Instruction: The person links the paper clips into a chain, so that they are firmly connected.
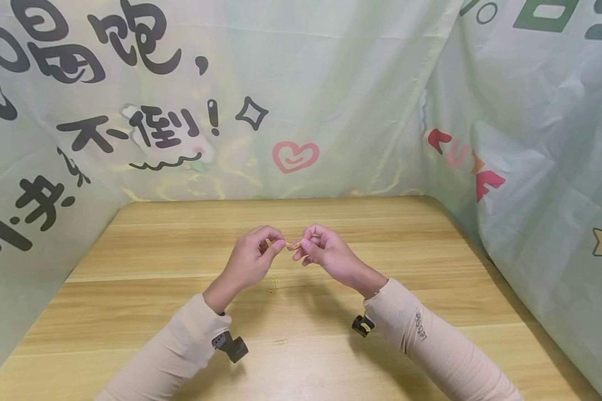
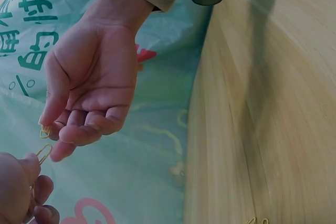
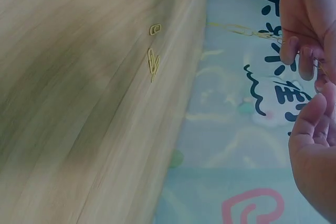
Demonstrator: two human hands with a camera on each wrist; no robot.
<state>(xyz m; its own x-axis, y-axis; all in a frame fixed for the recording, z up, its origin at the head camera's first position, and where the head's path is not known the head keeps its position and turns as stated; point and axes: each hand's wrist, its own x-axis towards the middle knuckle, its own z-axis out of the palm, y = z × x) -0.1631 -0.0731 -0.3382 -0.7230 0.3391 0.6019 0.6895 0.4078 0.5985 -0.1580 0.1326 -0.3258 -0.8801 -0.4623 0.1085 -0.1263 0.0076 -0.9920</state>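
- Behind and beside a wooden table [image 1: 381, 225], a pale green cloth [image 1: 356, 100] carries dark characters and a pink heart [image 1: 295, 156].
- Over the tabletop, a left sleeve [image 1: 173, 351] and a right sleeve [image 1: 446, 348], both beige, reach inward.
- Raised above the wood, the left hand [image 1: 251, 259] and right hand [image 1: 333, 257] face each other, each in a narrow thumb-and-finger pinch.
- At the wrists sit black devices [image 1: 231, 346].
- From the left hand, a string of yellow clips [image 3: 242, 29] hangs.
- Between the hands, the left-hand clip [image 2: 45, 153] nears the right-hand clip [image 2: 45, 131].
- On the table, loose clips [image 3: 153, 62] lie below; a single clip [image 1: 280, 342] rests nearer the person.
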